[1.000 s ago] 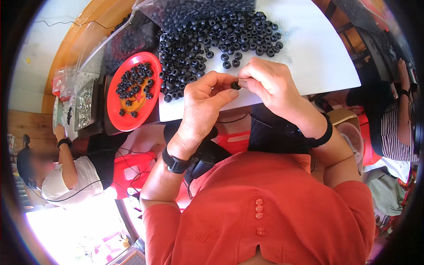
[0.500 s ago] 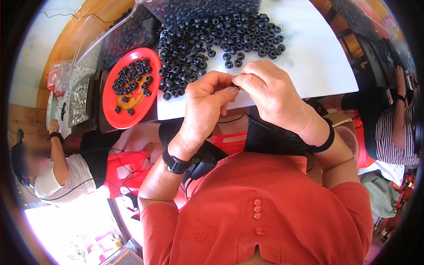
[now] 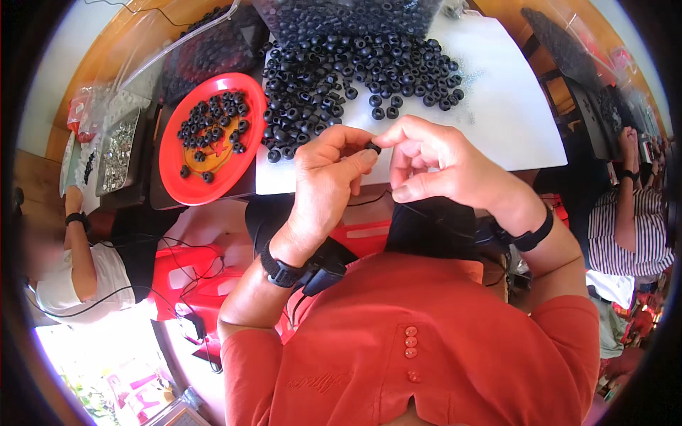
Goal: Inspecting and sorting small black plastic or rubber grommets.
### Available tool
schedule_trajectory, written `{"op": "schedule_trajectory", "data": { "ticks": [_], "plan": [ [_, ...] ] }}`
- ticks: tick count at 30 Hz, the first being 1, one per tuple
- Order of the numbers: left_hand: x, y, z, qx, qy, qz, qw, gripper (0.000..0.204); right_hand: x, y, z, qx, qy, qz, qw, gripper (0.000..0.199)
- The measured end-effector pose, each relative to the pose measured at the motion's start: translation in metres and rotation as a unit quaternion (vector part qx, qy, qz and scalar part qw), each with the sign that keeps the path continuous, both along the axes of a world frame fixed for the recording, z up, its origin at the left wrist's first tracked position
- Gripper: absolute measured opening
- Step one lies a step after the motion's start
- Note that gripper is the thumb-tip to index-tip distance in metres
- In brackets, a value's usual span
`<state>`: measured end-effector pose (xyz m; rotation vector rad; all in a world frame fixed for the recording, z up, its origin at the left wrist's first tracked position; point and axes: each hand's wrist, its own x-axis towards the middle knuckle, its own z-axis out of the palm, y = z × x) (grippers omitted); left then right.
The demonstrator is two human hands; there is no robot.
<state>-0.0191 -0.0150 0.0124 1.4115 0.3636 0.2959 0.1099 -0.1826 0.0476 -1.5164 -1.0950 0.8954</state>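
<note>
Between the thumb and forefinger of my left hand [image 3: 323, 170] is pinched a small round black bead [image 3: 373, 148], partly covered by the fingertips. The forefinger of my right hand [image 3: 440, 163] reaches the bead's edge, while its thumb hangs lower and apart, so that hand is open. Just beyond my hands, a heap of black beads [image 3: 305, 92] with round holes spreads over a white tabletop [image 3: 504, 106]. To the left, a red oval plate [image 3: 172, 160] carries more of these beads, several of them loose toward its near side.
A clear bin [image 3: 355, 18] of black beads stands behind the heap, with a dark bead-filled bag [image 3: 213, 57] at its left. Farther left, a metal tray [image 3: 121, 153] holds small shiny parts. Co-workers sit at both sides, near red stools [image 3: 188, 266] and hanging cables.
My right thumb has come away from the pinch and dropped, spreading the right hand's fingers. The bead now shows in my left fingertips. The whole view has shifted slightly.
</note>
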Motion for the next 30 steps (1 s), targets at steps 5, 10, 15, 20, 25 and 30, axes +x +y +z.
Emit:
{"op": "schedule_trajectory", "data": {
  "ticks": [5, 10, 15, 20, 25, 30],
  "plan": [
    [-0.009, 0.016, -0.002, 0.026, -0.023, -0.031, 0.999, 0.014, 0.038, 0.033, 0.022, 0.055, -0.455, -0.117, 0.881, 0.016],
    [-0.009, 0.018, -0.007, 0.007, -0.039, -0.047, 0.998, 0.012, 0.054, 0.095, 0.019, -0.017, -0.568, -0.009, 0.823, 0.016],
    [-0.012, 0.021, -0.009, 0.013, -0.043, -0.061, 0.997, 0.012, 0.051, 0.12, 0.005, -0.072, -0.582, 0.023, 0.81, 0.013],
    [-0.01, 0.021, -0.008, 0.019, -0.048, -0.063, 0.997, 0.012, 0.048, 0.125, 0.006, -0.101, -0.605, 0.044, 0.789, 0.01],
    [-0.012, 0.018, -0.008, 0.014, -0.052, -0.051, 0.997, 0.015, 0.042, 0.073, 0.027, -0.037, -0.678, 0.055, 0.732, 0.011],
    [-0.011, 0.014, -0.006, 0.039, -0.047, -0.034, 0.998, 0.015, 0.031, 0.01, 0.013, -0.098, -0.7, 0.058, 0.705, 0.01]
  ]
}}
